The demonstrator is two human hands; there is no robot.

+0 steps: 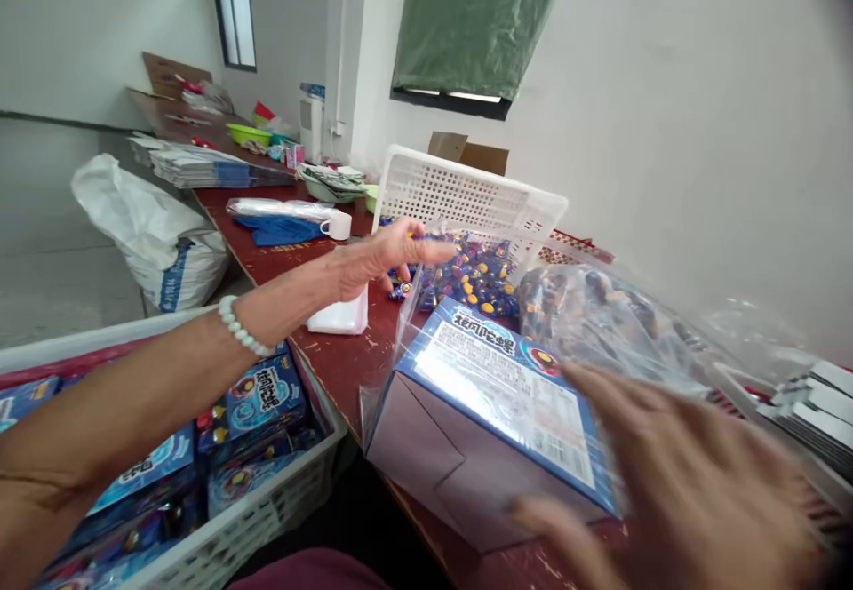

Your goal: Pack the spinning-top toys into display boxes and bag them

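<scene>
A blue printed box (pixel 499 394) with a pale underside sits tilted at the front edge of the red table, inside a clear plastic bag (pixel 413 306). My left hand (pixel 403 252), fingers apart, reaches over the bag's far left part; one small blue toy (pixel 401 291) shows beneath its fingers. Whether the fingers touch the film is not clear. My right hand (pixel 673 483) is blurred by motion, spread at the box's right end. Beyond the box, many small blue and yellow toys (pixel 483 275) lie before a tipped white basket (pixel 466 190).
A white crate (pixel 267 519) of packed blue boxes stands at lower left. Bagged parts (pixel 600 306) lie behind the box. White cards (pixel 819 412) are stacked at right. A white cup (pixel 338 226), a blue cloth (pixel 283 230) and a white sack (pixel 160 243) are farther left.
</scene>
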